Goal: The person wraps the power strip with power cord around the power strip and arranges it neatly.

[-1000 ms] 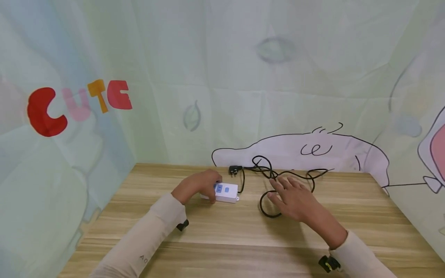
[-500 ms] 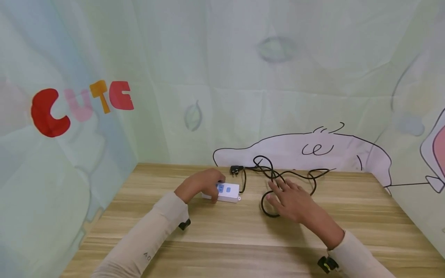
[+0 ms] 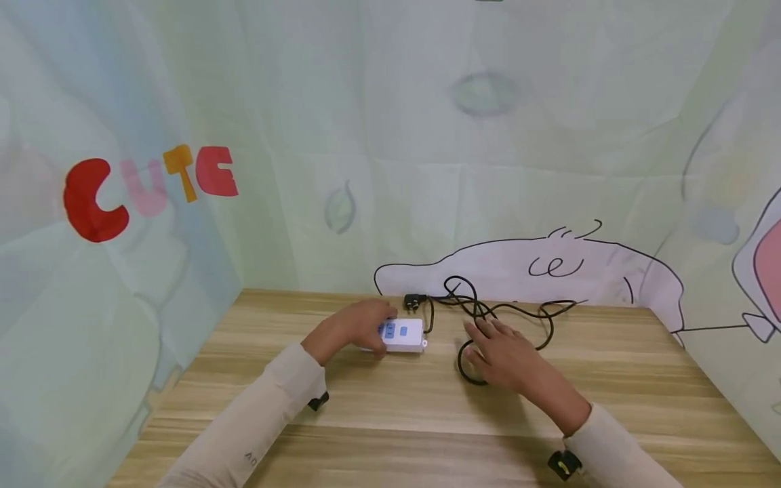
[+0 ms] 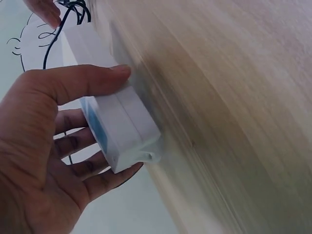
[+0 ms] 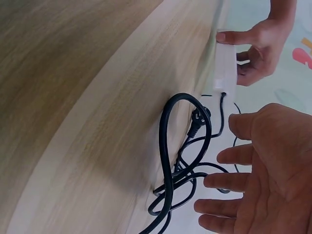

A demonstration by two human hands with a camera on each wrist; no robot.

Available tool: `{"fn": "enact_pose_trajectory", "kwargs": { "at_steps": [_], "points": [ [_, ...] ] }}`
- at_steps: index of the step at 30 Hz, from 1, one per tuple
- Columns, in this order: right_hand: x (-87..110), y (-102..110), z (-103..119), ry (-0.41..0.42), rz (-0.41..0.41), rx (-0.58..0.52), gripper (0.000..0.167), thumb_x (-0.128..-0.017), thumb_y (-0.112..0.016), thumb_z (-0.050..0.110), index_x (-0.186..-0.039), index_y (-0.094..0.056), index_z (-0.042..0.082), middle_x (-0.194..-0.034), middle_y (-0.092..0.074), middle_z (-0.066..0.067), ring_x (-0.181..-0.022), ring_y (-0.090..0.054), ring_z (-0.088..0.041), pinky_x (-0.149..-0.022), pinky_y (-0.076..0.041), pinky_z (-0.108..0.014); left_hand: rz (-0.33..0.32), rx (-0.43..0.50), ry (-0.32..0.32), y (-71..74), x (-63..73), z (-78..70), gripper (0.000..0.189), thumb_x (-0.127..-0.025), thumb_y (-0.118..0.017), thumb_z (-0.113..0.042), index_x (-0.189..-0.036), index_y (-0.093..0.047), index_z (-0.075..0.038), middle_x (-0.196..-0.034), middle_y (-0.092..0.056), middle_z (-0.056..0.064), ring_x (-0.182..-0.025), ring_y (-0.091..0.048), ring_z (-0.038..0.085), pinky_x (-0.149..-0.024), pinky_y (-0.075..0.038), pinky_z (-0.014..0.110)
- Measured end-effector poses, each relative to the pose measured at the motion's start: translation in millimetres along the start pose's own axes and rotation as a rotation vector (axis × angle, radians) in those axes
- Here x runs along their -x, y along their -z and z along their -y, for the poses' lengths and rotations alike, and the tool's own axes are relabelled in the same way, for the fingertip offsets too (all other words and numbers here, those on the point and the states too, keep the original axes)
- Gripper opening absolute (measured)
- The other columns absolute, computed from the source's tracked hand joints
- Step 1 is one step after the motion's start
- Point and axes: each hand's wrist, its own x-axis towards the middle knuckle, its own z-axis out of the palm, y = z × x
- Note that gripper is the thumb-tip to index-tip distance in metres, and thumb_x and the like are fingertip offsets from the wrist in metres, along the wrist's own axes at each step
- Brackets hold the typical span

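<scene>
A white power strip [image 3: 410, 333] with blue sockets is gripped at its left end by my left hand [image 3: 360, 324]. In the left wrist view the thumb lies along one long side of the strip [image 4: 129, 114], and the fingers reach round the opposite side. From its right end runs a black cord [image 5: 163, 134], lying in loose loops on the table. Its black plug [image 3: 413, 300] lies behind the strip. My right hand [image 3: 509, 356] is spread palm down over the cord's near loop, covering part of it. Nothing sits between its straight, parted fingers in the right wrist view.
The wooden table [image 3: 390, 420] meets a printed fabric backdrop [image 3: 305, 224] along its back edge. More fabric hangs at both sides. Several loops of the cord lie close to that back edge, right of the plug.
My left hand and the power strip have shifted slightly right, and the strip sits a little more level in view. My right hand has moved slightly left and nearer over the cord loop.
</scene>
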Motion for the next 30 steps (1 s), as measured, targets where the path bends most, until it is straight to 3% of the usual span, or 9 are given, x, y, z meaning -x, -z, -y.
{"fn": "enact_pose_trajectory", "kwargs": {
  "at_steps": [4,9,18,30],
  "points": [
    [-0.8,-1.6,0.8,-0.011,-0.029,0.014,0.060,-0.119,-0.053,0.036,-0.168,-0.050,0.002,-0.172,-0.048,-0.031,-0.160,-0.045,-0.058,-0.124,-0.043,-0.074,-0.066,-0.021,-0.010,1.1,2.4,0.8,0.060,-0.080,-0.092,-0.028,-0.133,-0.072,-0.009,-0.119,-0.071,0.007,-0.101,-0.063,0.022,-0.097,-0.058,0.047],
    [-3.4,-4.0,3.2,-0.039,-0.129,0.039,0.056,-0.118,-0.056,0.034,-0.163,-0.055,-0.001,-0.170,-0.050,-0.032,-0.156,-0.049,-0.058,-0.120,-0.047,-0.073,-0.128,-0.063,-0.026,3.6,4.3,0.4,0.064,-0.084,-0.087,-0.034,-0.142,-0.071,-0.012,-0.126,-0.070,0.007,-0.104,-0.064,0.023,-0.094,-0.058,0.048],
    [-10.7,-3.3,7.1,-0.028,-0.212,-0.004,0.054,-0.117,-0.059,0.028,-0.160,-0.056,-0.004,-0.170,-0.050,-0.032,-0.161,-0.043,-0.057,-0.125,-0.043,-0.071,-0.161,-0.086,-0.014,6.8,9.4,-3.8,0.070,-0.086,-0.084,-0.038,-0.150,-0.069,-0.013,-0.132,-0.070,0.008,-0.107,-0.064,0.025,-0.093,-0.059,0.049],
    [-28.9,-7.0,9.6,0.025,-0.269,-0.083,0.048,-0.118,-0.055,0.018,-0.160,-0.056,-0.004,-0.160,-0.060,-0.030,-0.149,-0.060,-0.049,-0.120,-0.051,-0.066,-0.209,-0.100,-0.049,11.3,13.5,-11.9,0.062,-0.087,-0.085,-0.039,-0.142,-0.070,-0.013,-0.132,-0.070,0.007,-0.107,-0.064,0.024,-0.092,-0.059,0.047]
  ]
}}
